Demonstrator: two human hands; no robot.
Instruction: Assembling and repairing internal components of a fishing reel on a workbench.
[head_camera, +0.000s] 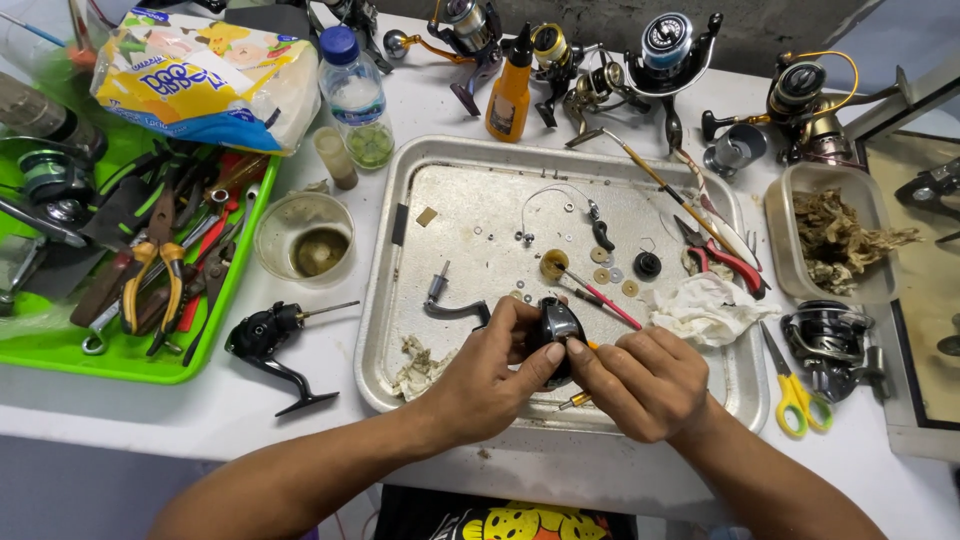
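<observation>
A white table (300, 400) carries a metal tray (400, 330) strewn with washers. Over its near edge, the left hand (490, 380) cups a black reel body (555, 330), fingers wrapped round; the right hand (640, 385) pinches at its side.

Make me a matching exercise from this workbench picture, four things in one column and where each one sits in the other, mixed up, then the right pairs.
Things:
1. Orange plastic squeeze bottle
2. Yellow-handled scissors
3. Crumpled white cloth
4. Small black fishing-reel part

Places:
A. Inside the metal tray, right side
B. Held between the left hand and right hand
C. On the white table beyond the tray's far edge
D. On the table right of the tray

Pairs: 1-C, 2-D, 3-A, 4-B
</observation>
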